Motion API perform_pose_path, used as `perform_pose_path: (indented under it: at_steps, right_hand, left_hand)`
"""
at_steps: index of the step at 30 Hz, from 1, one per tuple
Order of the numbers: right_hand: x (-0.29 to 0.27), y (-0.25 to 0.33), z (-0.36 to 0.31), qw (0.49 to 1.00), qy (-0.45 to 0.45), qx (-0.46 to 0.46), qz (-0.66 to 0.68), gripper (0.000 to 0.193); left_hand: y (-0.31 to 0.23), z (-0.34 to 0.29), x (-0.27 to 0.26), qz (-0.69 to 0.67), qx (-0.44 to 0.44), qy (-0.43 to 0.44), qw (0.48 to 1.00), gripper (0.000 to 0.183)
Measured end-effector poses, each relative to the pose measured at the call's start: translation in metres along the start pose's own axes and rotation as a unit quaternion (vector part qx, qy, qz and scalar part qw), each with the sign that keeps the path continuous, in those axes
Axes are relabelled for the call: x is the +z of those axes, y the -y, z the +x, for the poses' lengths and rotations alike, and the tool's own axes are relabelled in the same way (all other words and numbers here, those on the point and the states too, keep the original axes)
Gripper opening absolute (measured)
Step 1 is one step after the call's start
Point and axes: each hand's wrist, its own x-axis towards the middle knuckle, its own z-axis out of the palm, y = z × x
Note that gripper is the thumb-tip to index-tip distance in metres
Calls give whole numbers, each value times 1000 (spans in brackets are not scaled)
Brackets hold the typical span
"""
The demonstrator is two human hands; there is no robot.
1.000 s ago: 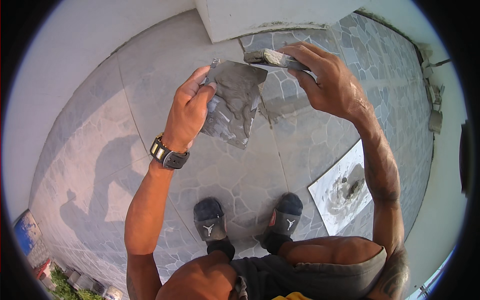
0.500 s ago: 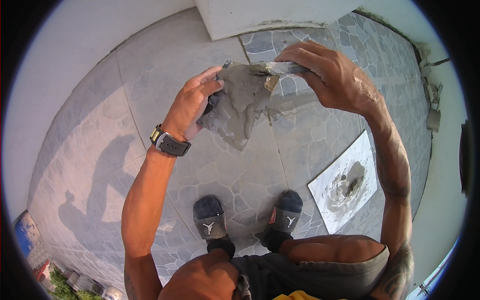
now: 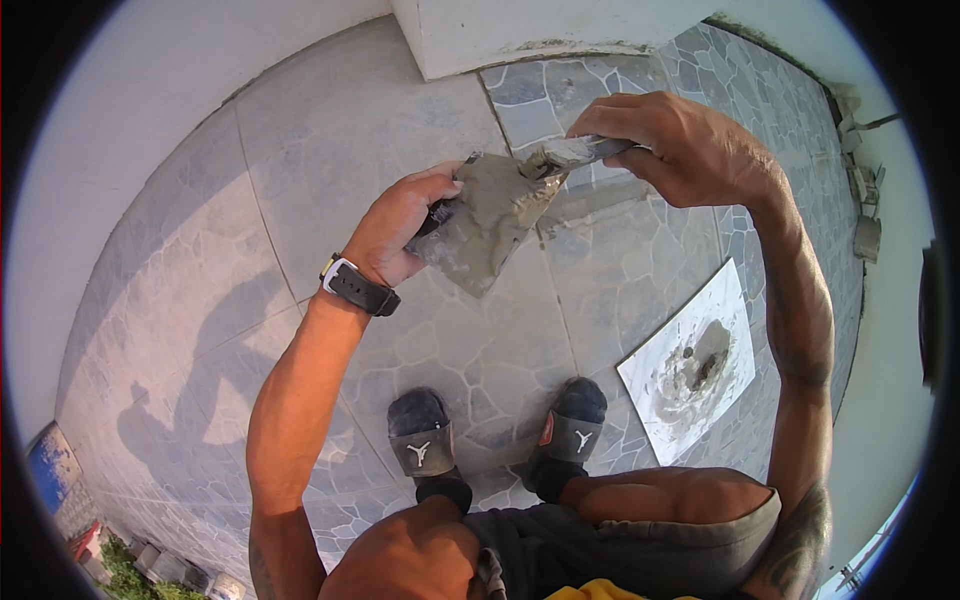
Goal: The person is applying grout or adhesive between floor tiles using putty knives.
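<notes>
I see my left hand (image 3: pixel 400 228) wrapped around the handle of a big flat trowel (image 3: pixel 490 222) that is covered in wet grey cement. I hold it out in front of me, above the stone floor (image 3: pixel 300 180). My right hand (image 3: pixel 680 150) pinches a small trowel (image 3: pixel 570 155), and its tip touches the top corner of the big one.

To do this well, I think I should keep the big trowel level so the cement does not slide off. I should drag the small blade flat and slow across it, pushing the cement toward the middle.

Down below are my two dark shoes (image 3: pixel 425 440), standing close together. To my right a white board (image 3: pixel 690 360) lies on the floor with a lump of cement in its middle. It is well apart from the trowels. A white wall corner (image 3: pixel 520 35) stands ahead of me. Nothing blocks my hands, but drips could fall on my shoes.
</notes>
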Motion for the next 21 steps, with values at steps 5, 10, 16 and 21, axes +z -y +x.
perform_pose_path:
  at_steps: [5,10,16,21]
  right_hand:
    - [-4,-3,-1,998,53,26,-9,31]
    - [-16,1,-1,994,99,42,-7,33]
    - [-30,-3,2,976,184,108,31,38]
    - [3,-51,-14,947,177,119,240,43]
  left_hand:
    - [6,-1,-3,-36,-42,-17,998,48]
    - [7,-1,2,-27,-53,-44,997,45]
    - [9,10,-2,-26,-69,-45,996,42]
    - [10,33,-8,-12,-16,-70,997,33]
